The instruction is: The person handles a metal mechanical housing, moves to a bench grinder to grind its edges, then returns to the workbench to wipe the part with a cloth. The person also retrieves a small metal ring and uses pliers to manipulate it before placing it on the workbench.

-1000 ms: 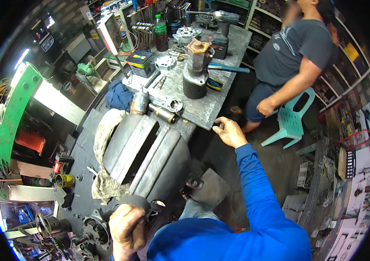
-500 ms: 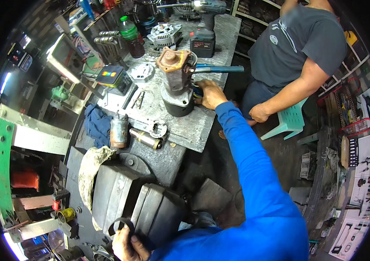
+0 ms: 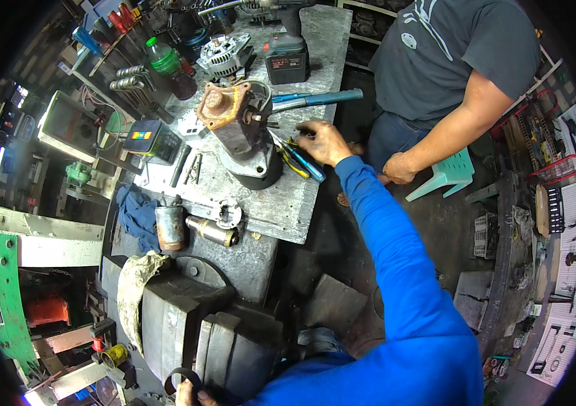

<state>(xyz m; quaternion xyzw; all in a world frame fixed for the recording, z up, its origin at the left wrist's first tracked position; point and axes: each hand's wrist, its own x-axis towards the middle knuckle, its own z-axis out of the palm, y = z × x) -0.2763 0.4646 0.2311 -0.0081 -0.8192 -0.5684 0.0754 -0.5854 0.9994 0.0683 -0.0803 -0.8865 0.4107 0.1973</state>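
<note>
We held our right hand (image 3: 326, 143) above the worn grey table (image 3: 292, 215), thumb and fingers parted and gripping nothing visible, just beside pliers with yellow-and-black handles (image 3: 293, 164) and a slim blue-handled tool (image 3: 311, 166). Both lay near a dark cylindrical metal housing with a rusty flange (image 3: 240, 139). Our left hand (image 3: 186, 395), partly cut off at the lower edge, clasped a black ring-shaped band (image 3: 171, 381) beside a bulky grey metal vise (image 3: 169, 321).

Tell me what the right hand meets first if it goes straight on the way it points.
Pointing leftward, the right hand would probably meet the rusty-topped motor part first, though depth is unclear.
</note>
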